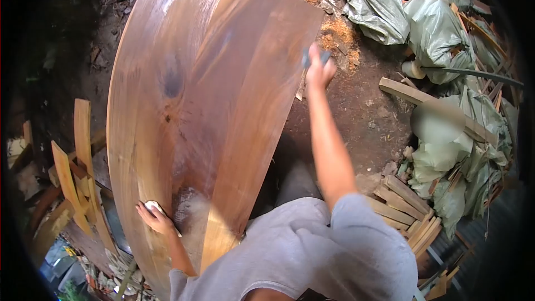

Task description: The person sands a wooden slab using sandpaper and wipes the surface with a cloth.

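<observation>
A large wooden tabletop (245,72) of brown planks, with a dark knot and shiny patches, spreads out in front of me. Near its left edge, my left hand (157,223) is closed around a small white rounded object (153,206), whose kind I cannot make out, and rests on the wood. My right hand (320,71) is at the right edge, the arm stretched far forward. Its fingers wrap round a small blue-grey piece (306,58), blurred and mostly hidden by the hand. A pale, dull patch (189,209) shows on the wood close to my body.
Pale green sacks (376,5) and scrap wood pile up along the right. Stacked wooden blocks (398,203) lie beside my right side. Upright offcuts (83,139) stand left of the tabletop. Orange wood shavings (340,36) cover part of the dirt ground.
</observation>
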### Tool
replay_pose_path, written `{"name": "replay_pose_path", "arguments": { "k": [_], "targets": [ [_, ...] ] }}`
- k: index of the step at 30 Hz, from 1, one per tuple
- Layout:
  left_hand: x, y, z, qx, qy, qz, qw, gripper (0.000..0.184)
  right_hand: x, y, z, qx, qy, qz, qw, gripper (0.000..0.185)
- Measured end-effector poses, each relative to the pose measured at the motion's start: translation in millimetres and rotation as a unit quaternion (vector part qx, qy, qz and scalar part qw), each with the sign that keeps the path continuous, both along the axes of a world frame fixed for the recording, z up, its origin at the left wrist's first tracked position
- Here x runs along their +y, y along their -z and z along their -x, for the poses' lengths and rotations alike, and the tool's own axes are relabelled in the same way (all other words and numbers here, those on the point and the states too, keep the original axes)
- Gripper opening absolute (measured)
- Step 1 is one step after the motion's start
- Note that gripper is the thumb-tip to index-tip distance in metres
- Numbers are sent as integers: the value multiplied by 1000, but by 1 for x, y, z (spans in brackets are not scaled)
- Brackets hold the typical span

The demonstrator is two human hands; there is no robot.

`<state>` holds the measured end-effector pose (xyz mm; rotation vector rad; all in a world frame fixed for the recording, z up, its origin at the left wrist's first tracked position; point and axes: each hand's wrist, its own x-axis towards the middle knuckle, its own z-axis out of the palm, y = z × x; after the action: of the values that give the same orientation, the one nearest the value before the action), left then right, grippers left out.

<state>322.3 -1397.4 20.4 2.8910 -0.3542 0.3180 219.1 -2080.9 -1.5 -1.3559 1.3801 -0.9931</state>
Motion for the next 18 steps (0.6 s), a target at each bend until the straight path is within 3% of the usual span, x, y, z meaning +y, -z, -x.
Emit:
{"name": "replay_pose_path", "arguments": {
  "k": [3,5,6,7,8,10,11,13,14,16,18],
  "targets": [
    [-15,-6,5,21,-44,-13,999,56,-62,-16,-28,-37,12,-42,998,41],
    [-22,-9,3,28,-52,-34,998,57,-35,-29,-17,6,-36,-90,995,40],
    [-22,-9,7,36,-66,-53,996,58,-5,-1,-4,12,-22,-27,999,39],
    [-26,-3,11,35,-68,-52,996,58,25,23,6,-45,-3,43,998,39],
    [-24,7,15,27,-115,-58,991,59,39,8,9,-88,-5,-3,996,37],
    [-23,7,15,17,-161,-68,985,59,2,-5,2,-83,-43,-89,992,29],
    [-30,8,16,17,-187,-71,980,60,-32,-4,-11,-15,-50,-38,998,32],
    [-30,12,22,27,-216,-67,974,62,-88,-14,-39,-4,-28,-69,997,37],
    [-31,12,24,29,-220,-70,972,62,-105,8,-40,-19,-36,-32,999,38],
    [-37,6,23,39,-240,-42,969,63,-64,-27,-40,-29,34,-102,994,35],
    [-42,8,20,29,-248,-48,967,62,-13,10,-22,-45,38,70,996,36]
  ]
}}
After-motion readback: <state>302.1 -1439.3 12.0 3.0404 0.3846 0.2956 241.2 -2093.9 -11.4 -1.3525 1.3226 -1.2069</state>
